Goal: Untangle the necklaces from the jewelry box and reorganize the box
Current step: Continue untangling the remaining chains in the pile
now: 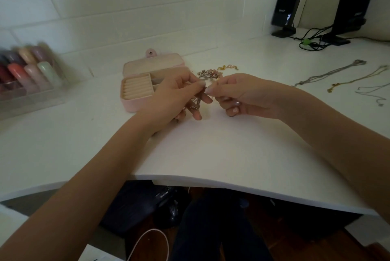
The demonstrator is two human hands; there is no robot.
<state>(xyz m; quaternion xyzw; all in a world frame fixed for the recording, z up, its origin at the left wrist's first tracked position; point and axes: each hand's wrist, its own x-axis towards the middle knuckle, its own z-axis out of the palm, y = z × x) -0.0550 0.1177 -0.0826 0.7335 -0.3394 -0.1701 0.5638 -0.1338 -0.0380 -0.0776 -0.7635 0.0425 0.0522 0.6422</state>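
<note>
**knotfixer:** You're mid-untangle, I'd say. Your left hand (179, 96) and right hand (236, 97) are close together just in front of the jewelry box (145, 83), each pinching a bit of the same tangled clump (195, 103), which is lifted off the surface (211, 144) and dangles under your left fingers. Too blurry to say how many chains are in it.

**chainmail_99:** And the rest of it?

**knotfixer:** The box sits open with its lid back, and the ring rolls in its left section look bare. Just right of the box, behind your hands, there's a small pile of pink and gold pieces (211, 73). Well to the right of the box, three chains (329, 74) lie laid out apart from each other, so those look sorted already.

**chainmail_99:** Next move?

**knotfixer:** My guess: find a loose loop and tease it wider with your fingertips, don't yank, that only tightens the knot. Then lay the freed chain out with the others. Reorganizing the box hasn't begun.

**chainmail_99:** Any writing anywhere?

**knotfixer:** The nearer black speaker (287, 5), far right and behind the box, has a small pale label, but it's unreadable. No brand visible on the box.
</note>
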